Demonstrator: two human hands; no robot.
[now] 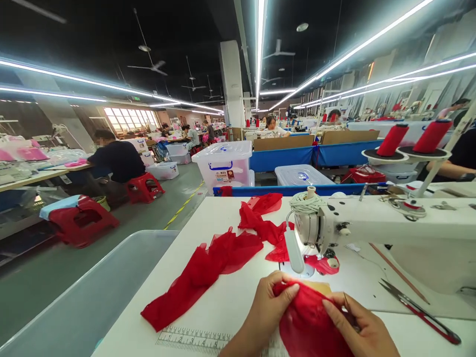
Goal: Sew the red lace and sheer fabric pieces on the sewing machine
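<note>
Red sheer fabric (pixel 308 322) at worktop's near edge, pinched by left hand (pixel 266 310) and right hand (pixel 359 325), just before sewing machine (pixel 372 228). Risk: slippery cloth bunches; fingertips close to needle.

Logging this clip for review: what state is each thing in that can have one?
Left hand: pinching the red piece, thumb on top.
Right hand: gripping the red piece's right side.
Red piece: bunched, held in front of the machine.
Red strip: loose and crumpled across the table.
Machine: lamp lit.
Snips: lying flat, unheld.
Spools: upright, full of red thread.
Lidded bin: closed.
</note>
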